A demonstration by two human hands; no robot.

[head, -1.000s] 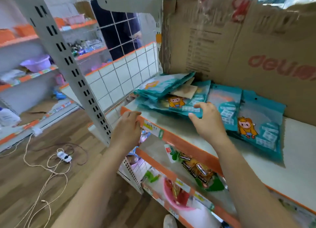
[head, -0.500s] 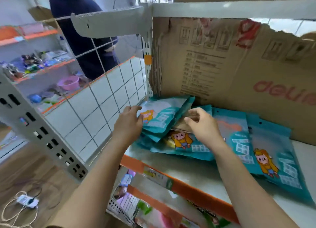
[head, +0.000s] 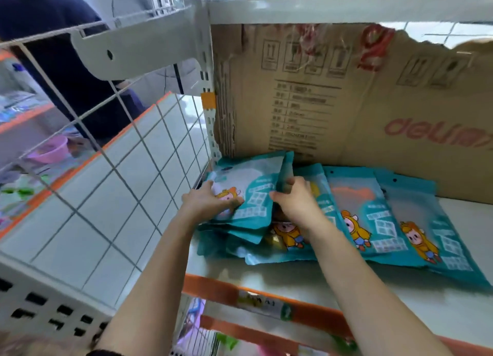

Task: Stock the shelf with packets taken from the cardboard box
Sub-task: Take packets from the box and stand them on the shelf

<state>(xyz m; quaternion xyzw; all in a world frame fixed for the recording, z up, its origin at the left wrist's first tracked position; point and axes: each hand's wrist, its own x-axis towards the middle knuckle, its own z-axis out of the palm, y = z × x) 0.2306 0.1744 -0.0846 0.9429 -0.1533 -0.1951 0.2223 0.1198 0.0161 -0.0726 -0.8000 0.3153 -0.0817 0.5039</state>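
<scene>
Packets (head: 360, 217), frame centre, look light, limp, slick (film pouches); grasp by edges. Left hand (head: 208, 203) lies flat on top; right hand (head: 296, 201) pinches a raised edge.

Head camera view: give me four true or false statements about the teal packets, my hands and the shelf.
1. The left hand touches the top teal cartoon-printed plastic packet. True.
2. The right hand hangs free. False: it grips a packet edge in the pile.
3. The teal packets stand upright on the white metal shelf. False: they lie flat, overlapping.
4. Torn brown cardboard stands behind the packets. True.
</scene>
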